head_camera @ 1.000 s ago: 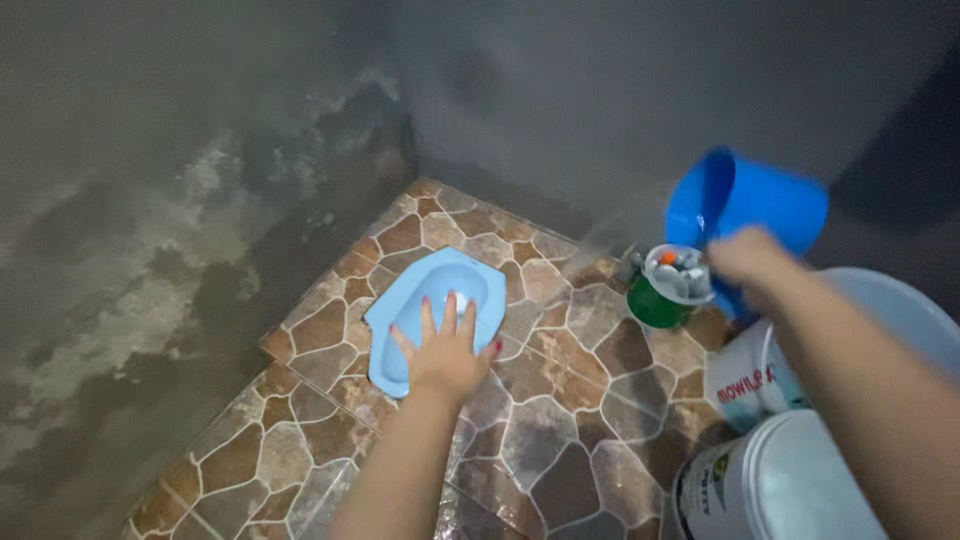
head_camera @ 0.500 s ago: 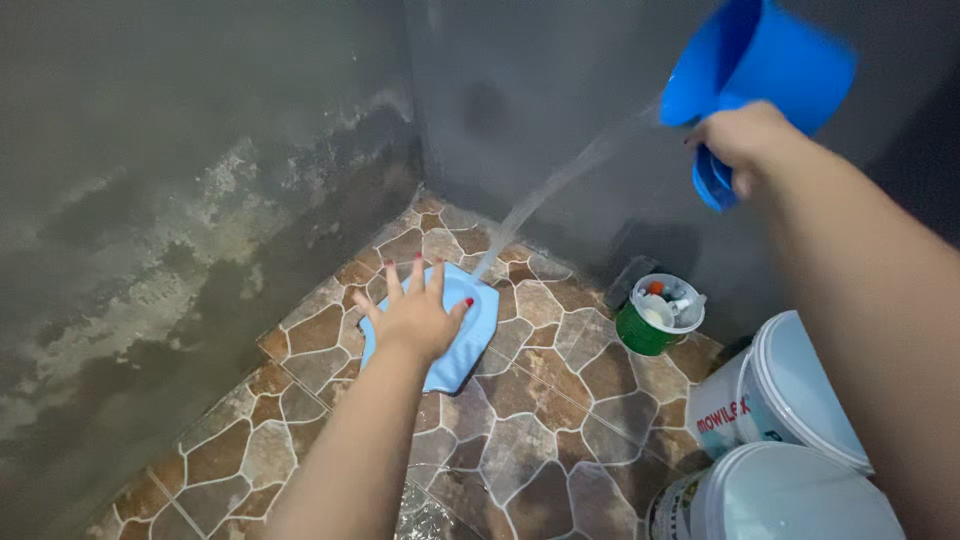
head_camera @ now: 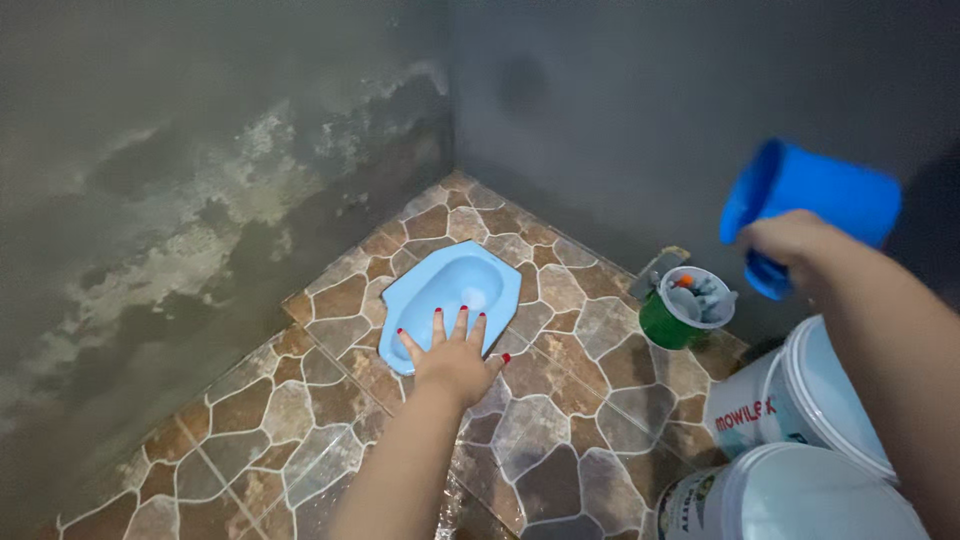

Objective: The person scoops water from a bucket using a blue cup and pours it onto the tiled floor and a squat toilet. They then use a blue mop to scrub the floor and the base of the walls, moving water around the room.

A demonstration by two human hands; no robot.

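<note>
Left hand [head_camera: 455, 362] lying flat, fingers [head_camera: 438, 326] spread, fingertips resting on near rim of blue squat pan [head_camera: 450, 290]. Right hand [head_camera: 790, 243] gripping blue scoop [head_camera: 820, 200], fingers wrapping handle.

Light blue squat pan [head_camera: 452, 292] at centre; bright blue dipper [head_camera: 815, 205] upper right; green cup [head_camera: 670, 322]; brown stone-pattern floor tiles [head_camera: 560, 440]; red nails on left hand [head_camera: 455, 365].

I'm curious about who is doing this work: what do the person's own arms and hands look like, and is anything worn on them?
Both forearms are bare, with no sleeves, gloves, watch or bracelet in view. The left hand has its fingernails painted red, clear on the spread fingers. The right hand is blurred, so its nails cannot be made out, and no ring shows on either hand.
</note>
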